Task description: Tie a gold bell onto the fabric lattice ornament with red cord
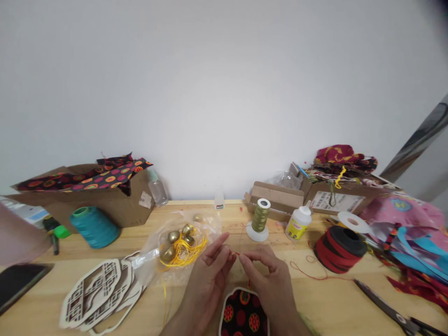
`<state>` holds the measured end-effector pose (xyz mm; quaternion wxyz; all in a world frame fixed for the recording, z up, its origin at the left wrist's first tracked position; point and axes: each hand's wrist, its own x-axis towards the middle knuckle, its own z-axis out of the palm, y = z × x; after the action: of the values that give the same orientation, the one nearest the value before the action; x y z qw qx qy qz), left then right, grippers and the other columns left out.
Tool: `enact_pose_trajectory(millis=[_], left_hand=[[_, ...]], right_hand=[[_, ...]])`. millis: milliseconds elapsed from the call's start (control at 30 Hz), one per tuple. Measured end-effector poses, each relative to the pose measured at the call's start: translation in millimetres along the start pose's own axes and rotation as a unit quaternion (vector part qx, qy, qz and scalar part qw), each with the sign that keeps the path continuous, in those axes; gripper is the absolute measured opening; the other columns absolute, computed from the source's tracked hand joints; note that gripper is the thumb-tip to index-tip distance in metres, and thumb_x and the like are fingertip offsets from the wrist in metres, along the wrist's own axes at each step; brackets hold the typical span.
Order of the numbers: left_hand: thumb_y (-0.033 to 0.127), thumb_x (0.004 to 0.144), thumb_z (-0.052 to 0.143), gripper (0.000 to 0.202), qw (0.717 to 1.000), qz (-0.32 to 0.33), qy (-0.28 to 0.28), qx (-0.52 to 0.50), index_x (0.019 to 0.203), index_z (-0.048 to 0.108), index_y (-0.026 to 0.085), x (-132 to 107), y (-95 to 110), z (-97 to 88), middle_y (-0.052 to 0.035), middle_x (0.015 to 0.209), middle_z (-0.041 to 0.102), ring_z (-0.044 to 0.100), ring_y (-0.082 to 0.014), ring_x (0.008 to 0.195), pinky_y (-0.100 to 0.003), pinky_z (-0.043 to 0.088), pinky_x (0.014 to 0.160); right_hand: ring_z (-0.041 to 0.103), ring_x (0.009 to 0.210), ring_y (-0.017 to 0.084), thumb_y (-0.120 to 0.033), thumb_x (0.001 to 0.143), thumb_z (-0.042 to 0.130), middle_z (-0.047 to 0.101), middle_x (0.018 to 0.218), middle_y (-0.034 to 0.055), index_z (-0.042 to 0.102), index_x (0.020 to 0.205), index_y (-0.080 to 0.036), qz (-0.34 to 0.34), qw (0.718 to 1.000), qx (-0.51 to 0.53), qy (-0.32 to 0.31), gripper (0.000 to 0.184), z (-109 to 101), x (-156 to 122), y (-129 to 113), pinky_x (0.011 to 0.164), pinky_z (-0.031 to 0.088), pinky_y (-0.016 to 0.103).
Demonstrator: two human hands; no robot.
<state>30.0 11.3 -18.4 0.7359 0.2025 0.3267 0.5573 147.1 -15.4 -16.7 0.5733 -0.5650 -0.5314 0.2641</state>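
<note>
My left hand point(209, 275) and my right hand point(268, 273) meet over the middle of the wooden table point(336, 303), fingertips pinched together on a thin red thread point(237, 254) between them. Just below my hands lies a black fabric-covered piece with red and orange dots point(243, 315), edged in white. A red thread trails off to the right across the table toward a red and black ribbon roll point(339, 248).
A clear bag of gold bells with yellow cord point(178, 245) lies left of my hands, by cut-out wooden frames point(101, 291). Teal spool point(94, 226), olive thread spool point(260, 218), glue bottle point(298, 223), cardboard boxes with fabric point(108, 200), scissors point(392, 310), phone point(19, 282).
</note>
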Motion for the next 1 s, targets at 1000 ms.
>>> enact_pose_trajectory(millis=[1000], left_hand=[[0.013,0.056,0.075,0.013,0.994,-0.099,-0.048,-0.026,0.067,0.068,0.011,-3.1,-4.2,1.6,-0.0023,0.062,0.069,0.062,-0.0102,0.058,-0.019,0.05,0.06]], right_hand=[[0.052,0.062,0.016,-0.011,0.065,0.061,0.057,0.059,-0.0006,0.06,0.057,-0.019,-0.148,0.981,-0.109,0.058,0.012,-0.8,-2.6,-5.5,0.067,0.038,0.033]])
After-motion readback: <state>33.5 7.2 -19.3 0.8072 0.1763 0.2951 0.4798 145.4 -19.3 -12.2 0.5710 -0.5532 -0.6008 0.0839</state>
